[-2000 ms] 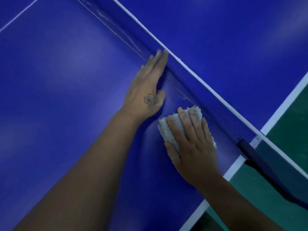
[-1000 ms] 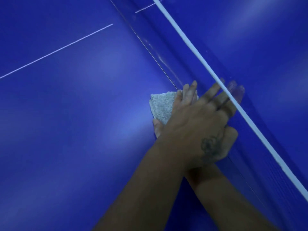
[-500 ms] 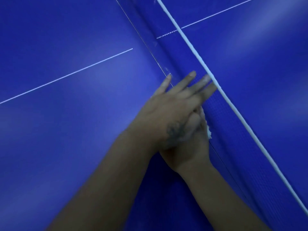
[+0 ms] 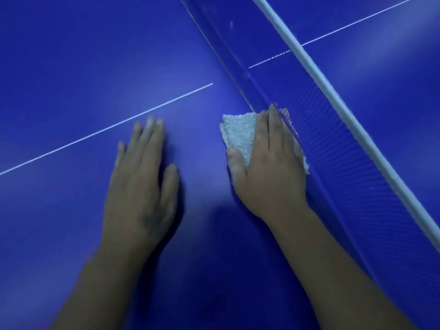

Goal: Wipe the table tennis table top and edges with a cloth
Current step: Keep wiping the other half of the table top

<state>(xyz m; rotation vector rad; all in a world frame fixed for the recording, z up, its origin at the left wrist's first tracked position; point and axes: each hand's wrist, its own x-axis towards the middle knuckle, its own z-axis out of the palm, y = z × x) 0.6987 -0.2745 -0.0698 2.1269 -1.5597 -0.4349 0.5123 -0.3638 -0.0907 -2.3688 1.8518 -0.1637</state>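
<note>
Cloth (image 4: pixel 238 136) of pale, rough towel fabric lies folded on the blue table top (image 4: pixel 71 55), on the near half, right at the foot of the net (image 4: pixel 333 129). It is only one cloth. As far as it shows, its long axis runs along the net, from far-left to near-right, and one rounded corner points to the far left; a good part of it is hidden under the hand.

The right hand (image 4: pixel 271 167) lies flat on the cloth with straight fingers that point away from the person toward the net. It presses the cloth down, and the thumb rests on the cloth's left edge.

The left hand (image 4: pixel 142 182) is flat on the bare table top, palm down, fingers straight and close together, holding nothing. It is well apart from the cloth and a little blurred.

Two hands and one net are in view. One thin white line (image 4: pixel 107 129) crosses the near half, just past the left fingertips, and a second one shows on the far half behind the net.
</note>
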